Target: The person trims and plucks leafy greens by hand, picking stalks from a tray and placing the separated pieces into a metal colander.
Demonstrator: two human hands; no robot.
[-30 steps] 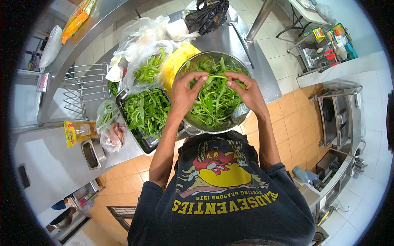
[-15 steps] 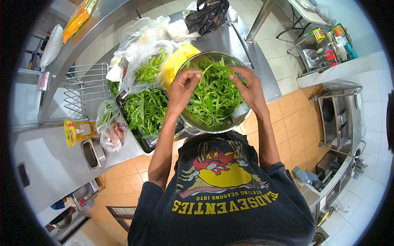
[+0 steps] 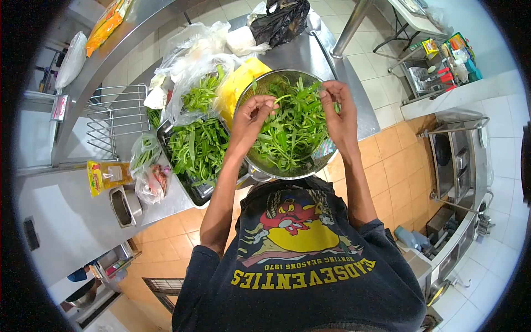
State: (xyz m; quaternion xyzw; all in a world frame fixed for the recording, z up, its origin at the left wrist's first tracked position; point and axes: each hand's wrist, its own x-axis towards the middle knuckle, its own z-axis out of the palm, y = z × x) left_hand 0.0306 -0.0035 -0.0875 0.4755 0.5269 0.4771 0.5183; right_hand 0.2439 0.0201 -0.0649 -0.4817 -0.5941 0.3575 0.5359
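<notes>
A metal mesh colander (image 3: 301, 172) holds a heap of long-leaved greens (image 3: 290, 133) that look like water spinach. Over its left side, my left hand (image 3: 253, 119) pinches a pale green stem (image 3: 284, 98) between thumb and fingertips. My right hand (image 3: 342, 113) is above the colander's right rim, thumb and fingers drawn together; whatever may be between them is too small to make out. Left of the colander, a black tray (image 3: 202, 195) carries more of the same greens (image 3: 196, 149). A yellow bag or sheet (image 3: 241, 83) lies behind my left hand.
Clear plastic bags (image 3: 193, 50) and a black bag (image 3: 282, 22) lie at the back of the steel counter (image 3: 362, 110). A wire rack (image 3: 116, 119), a yellow packet (image 3: 108, 177) and a small metal container (image 3: 123, 207) are at the left. A metal post (image 3: 351, 27) rises behind.
My right hand has moved right and slightly up, away from the middle of the greens to the colander's rim. My left hand has shifted slightly right, still pinching the stem.
</notes>
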